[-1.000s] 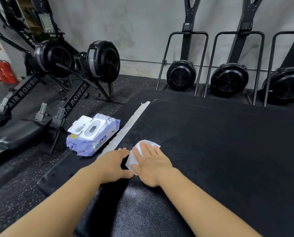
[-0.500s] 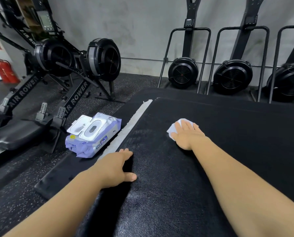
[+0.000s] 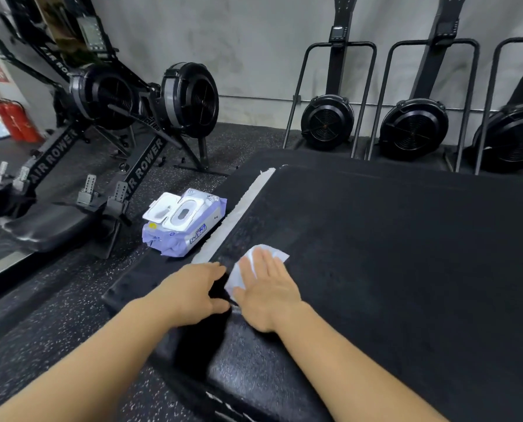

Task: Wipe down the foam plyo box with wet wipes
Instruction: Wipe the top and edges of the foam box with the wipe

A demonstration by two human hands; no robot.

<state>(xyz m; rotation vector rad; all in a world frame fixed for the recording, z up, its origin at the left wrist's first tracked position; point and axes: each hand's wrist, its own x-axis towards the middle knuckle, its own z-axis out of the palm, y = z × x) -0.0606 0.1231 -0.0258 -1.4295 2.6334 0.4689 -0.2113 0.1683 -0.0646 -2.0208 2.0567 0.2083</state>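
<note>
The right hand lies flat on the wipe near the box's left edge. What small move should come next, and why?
Probably slide the right hand, pressing the wet wipe, rightward across the plyo box. The wipe is at the left edge beside the left hand; most of the surface lies that way.

A gym is shown by air rowers (image 3: pixel 144 108) parked on speckled rubber flooring (image 3: pixel 71 306), ski machines (image 3: pixel 327 120) lined along a grey wall (image 3: pixel 254 41), and a fire extinguisher (image 3: pixel 13 120).

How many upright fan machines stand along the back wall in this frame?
3: the left fan machine, the middle fan machine, and the right fan machine, which is cut off by the frame's right edge. More could stand beyond that edge.
</note>
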